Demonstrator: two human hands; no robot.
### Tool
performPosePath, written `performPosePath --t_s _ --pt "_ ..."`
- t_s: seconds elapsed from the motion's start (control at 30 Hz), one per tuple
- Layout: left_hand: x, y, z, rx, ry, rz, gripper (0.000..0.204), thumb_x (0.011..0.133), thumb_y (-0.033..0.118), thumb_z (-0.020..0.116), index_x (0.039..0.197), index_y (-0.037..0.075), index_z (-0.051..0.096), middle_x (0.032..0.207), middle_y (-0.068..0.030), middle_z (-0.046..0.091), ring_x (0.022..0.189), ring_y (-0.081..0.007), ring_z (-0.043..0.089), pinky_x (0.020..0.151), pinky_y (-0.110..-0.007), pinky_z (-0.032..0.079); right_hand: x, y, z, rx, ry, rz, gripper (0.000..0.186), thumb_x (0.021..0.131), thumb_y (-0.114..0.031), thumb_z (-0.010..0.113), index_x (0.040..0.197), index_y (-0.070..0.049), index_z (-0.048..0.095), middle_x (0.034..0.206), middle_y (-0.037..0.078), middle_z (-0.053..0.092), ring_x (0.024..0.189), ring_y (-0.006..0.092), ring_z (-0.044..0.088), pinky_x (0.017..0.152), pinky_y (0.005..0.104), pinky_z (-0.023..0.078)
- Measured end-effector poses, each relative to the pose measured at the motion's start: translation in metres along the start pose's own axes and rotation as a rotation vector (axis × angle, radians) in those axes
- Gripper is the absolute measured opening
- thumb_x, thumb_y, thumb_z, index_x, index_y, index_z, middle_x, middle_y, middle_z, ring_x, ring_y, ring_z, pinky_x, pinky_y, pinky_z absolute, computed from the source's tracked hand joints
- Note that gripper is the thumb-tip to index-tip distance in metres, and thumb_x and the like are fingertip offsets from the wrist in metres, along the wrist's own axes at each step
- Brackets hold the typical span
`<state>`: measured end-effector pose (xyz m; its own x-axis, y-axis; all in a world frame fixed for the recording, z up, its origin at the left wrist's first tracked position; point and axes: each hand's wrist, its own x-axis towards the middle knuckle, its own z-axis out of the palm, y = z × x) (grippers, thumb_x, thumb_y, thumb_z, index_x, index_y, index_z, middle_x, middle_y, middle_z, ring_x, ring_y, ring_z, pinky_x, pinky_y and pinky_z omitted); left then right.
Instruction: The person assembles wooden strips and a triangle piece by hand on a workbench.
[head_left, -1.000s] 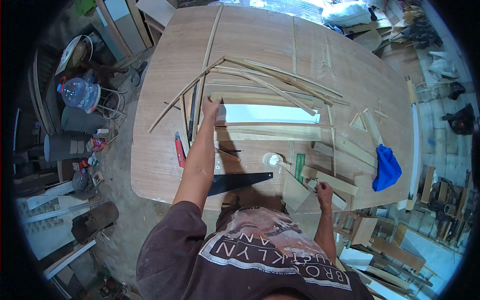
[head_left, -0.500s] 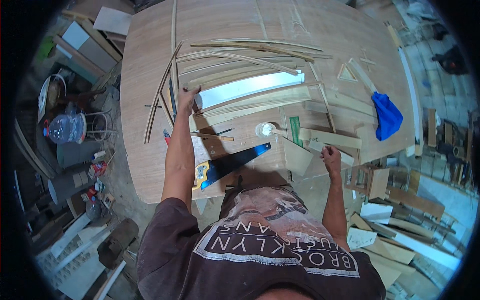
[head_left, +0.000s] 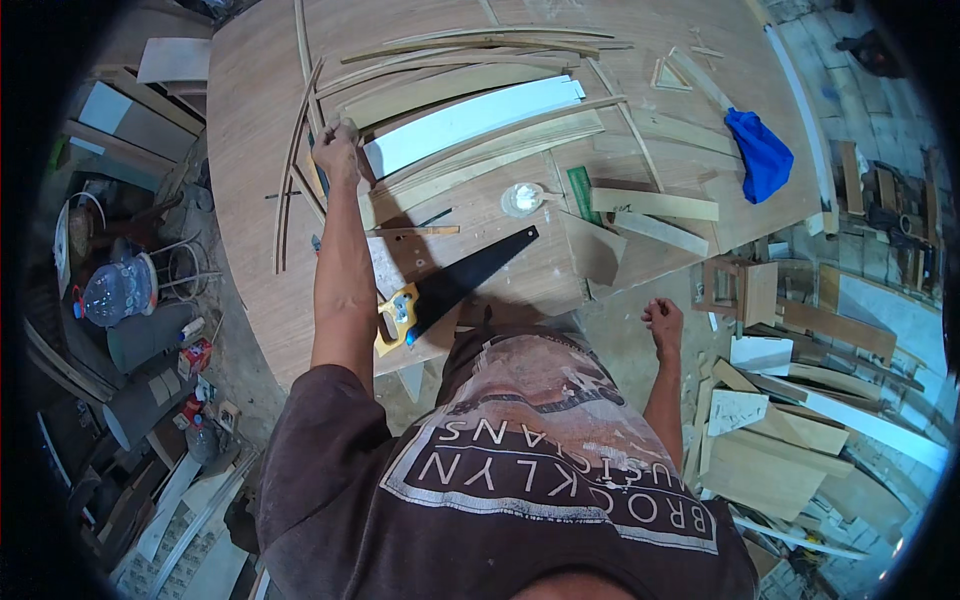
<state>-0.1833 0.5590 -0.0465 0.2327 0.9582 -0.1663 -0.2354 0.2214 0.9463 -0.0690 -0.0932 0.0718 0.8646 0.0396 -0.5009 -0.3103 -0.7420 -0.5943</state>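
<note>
My left hand (head_left: 337,150) is closed at the left ends of several wood strips, beside a white board (head_left: 470,125); what its fingers hold, if anything, is hidden. A thin dark-blue-edged thing shows just below that hand. My right hand (head_left: 664,328) hangs beyond the table's near edge, fingers loosely curled and apart, nothing in it. Nearer me lies a handsaw (head_left: 465,285) with a yellow handle, its blade pointing right. A round tub of white stuff (head_left: 522,199) with a brush across it stands mid-table. Right of it are a green ruler (head_left: 583,193) and a wood block (head_left: 655,203).
Long thin wood strips (head_left: 480,45) lie across the far table. A blue cloth (head_left: 757,155) rests at the table's right, near a small wooden triangle (head_left: 671,75). Offcuts (head_left: 770,465) are piled on the floor at right; a large plastic bottle (head_left: 115,290) stands at left.
My right hand has drawn back from the pale wood piece by the table edge. My left hand stays by the strips' left ends. The whole view has shifted slightly.
</note>
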Motion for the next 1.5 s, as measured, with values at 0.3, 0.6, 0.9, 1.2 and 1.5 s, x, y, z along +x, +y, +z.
performPosePath --t_s 0.3,0.6,0.9,1.2,1.5 --pt "-0.031 0.036 0.004 0.653 0.214 0.168 0.052 0.075 0.018 0.075 0.116 -0.001 0.049 0.104 -0.0154 0.062 0.092 -0.0242 0.061 0.076 -0.035 0.049 0.003 0.007 -0.001 -0.02 0.01 0.002 0.022 0.091 -0.02 0.058 0.1 0.0 0.062 0.081 0.008 0.067 0.065 0.0143 0.065 0.054 0.0264 0.049" --pt "-0.119 0.053 -0.042 1.575 -0.708 0.459 0.081 0.064 0.037 0.079 0.129 0.004 0.044 0.114 -0.0181 0.057 0.111 -0.0369 0.053 0.092 -0.046 0.044 0.023 -0.027 0.017 -0.107 -0.056 -0.159 0.025 0.092 -0.021 0.058 0.101 0.001 0.062 0.08 0.007 0.065 0.066 0.0128 0.064 0.054 0.0253 0.047" --pt "-0.116 0.085 -0.044 1.387 -0.822 0.289 0.087 0.058 0.033 0.077 0.131 0.0 0.042 0.112 -0.0242 0.057 0.104 -0.0394 0.056 0.092 -0.044 0.046 0.034 -0.027 0.021 -0.081 -0.065 -0.252 0.023 0.091 -0.019 0.058 0.1 0.002 0.063 0.078 0.008 0.065 0.065 0.014 0.064 0.055 0.0257 0.048" --pt "-0.087 0.13 -0.064 0.735 -0.913 -0.355 0.045 0.091 0.036 0.058 0.118 0.0 0.059 0.102 -0.012 0.066 0.085 -0.0128 0.062 0.067 -0.026 0.049 0.028 -0.026 0.017 -0.072 -0.03 -0.255 0.025 0.088 -0.019 0.06 0.095 0.005 0.063 0.077 0.012 0.066 0.066 0.0173 0.066 0.06 0.0296 0.053" --pt "-0.105 0.143 -0.069 0.666 -0.747 -0.428 0.036 0.089 0.034 0.065 0.106 0.002 0.065 0.087 -0.0036 0.067 0.074 -0.0112 0.063 0.059 -0.025 0.051 0.018 -0.028 0.02 -0.022 -0.004 -0.305 0.024 0.087 -0.018 0.062 0.096 0.004 0.063 0.077 0.013 0.066 0.064 0.0186 0.066 0.06 0.0311 0.053"
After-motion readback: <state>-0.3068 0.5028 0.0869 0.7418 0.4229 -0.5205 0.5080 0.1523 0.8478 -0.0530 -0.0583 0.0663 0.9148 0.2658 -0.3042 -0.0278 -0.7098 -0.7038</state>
